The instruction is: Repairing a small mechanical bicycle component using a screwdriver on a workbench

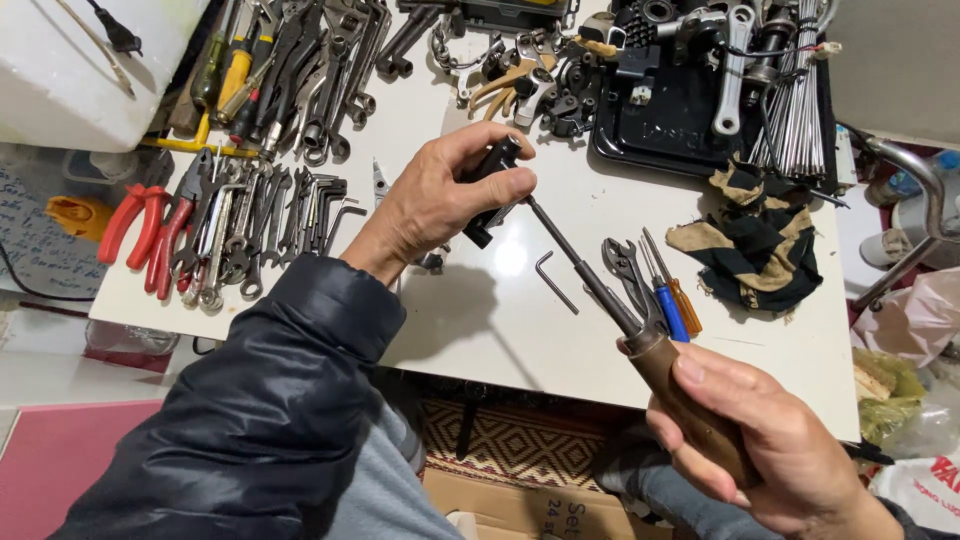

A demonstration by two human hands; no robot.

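A white worktop [500, 330] is crowding with tools above a patterned rug and a cardboard box. Starting at the left, red pliers [135, 225] are lying beside a row of wrenches [250, 225]. The left hand [440, 200] is closing finger and thumb round a small black part [492, 190], holding it above the worktop. From that part a dark shaft is running down to the right, into the brown handle of a screwdriver [655, 360] that the right hand [760, 440] is gripping in a closed fist. Under the shaft an Allen key [555, 282] is lying loose, then two small screwdrivers [668, 295], a striped rag [755, 235] and a black tray [680, 125].

The tip could slip off the part and jab the left thumb, I'd say, since both are being held in the air. Where the tip meets the part is hidden by fingers, and the part's shape is hard to make out.
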